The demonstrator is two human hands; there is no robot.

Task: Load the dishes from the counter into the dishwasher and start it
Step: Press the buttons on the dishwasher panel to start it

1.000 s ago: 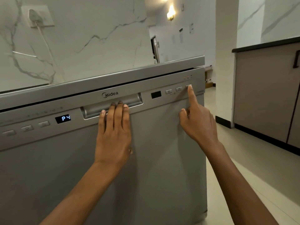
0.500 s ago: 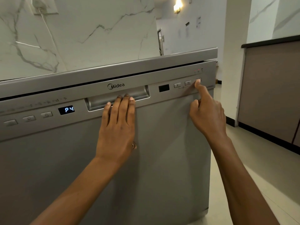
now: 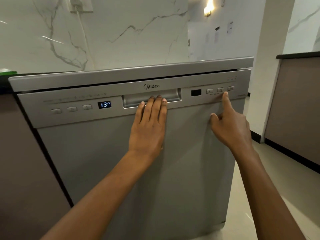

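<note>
1. Silver-grey dishwasher (image 3: 131,170) fills the middle of the view, its door shut against the body, with a thin dark gap under the top edge.
2. Control panel (image 3: 69,116) runs across the top of the door. A brand mark sits at its centre, above a recessed handle (image 3: 173,97).
3. Lit display (image 3: 104,104) on the panel's left part shows blue-white digits; the last character is unclear. Three small buttons (image 3: 72,109) sit in a row just to its left.
4. Dark window (image 3: 196,92), unlit, sits right of the handle. A second row of three buttons (image 3: 209,91) lies beyond it, with small red marks above the far end.
5. Left hand (image 3: 149,129) lies flat on the door, fingers straight and held close together, their tips reaching the lower lip of the handle recess. It grips nothing.
6. Right hand (image 3: 232,127) has the index finger extended, the other fingers curled in and the thumb out to the side. The fingertip sits just below the row of right-hand buttons, between the middle and the far one. Whether it touches the panel cannot be told. It holds nothing.
7. Marble-patterned wall (image 3: 121,32) stands behind the machine, with a socket and cord at the top left.
8. Brown cabinets flank the dishwasher: one (image 3: 22,170) touching on the left, another (image 3: 294,110) well apart on the right under a dark desk (image 3: 297,55).
9. Pale tiled floor (image 3: 270,179) runs along the right. A wall lamp (image 3: 208,9) glows at the top.
10. No dishes are in view.
</note>
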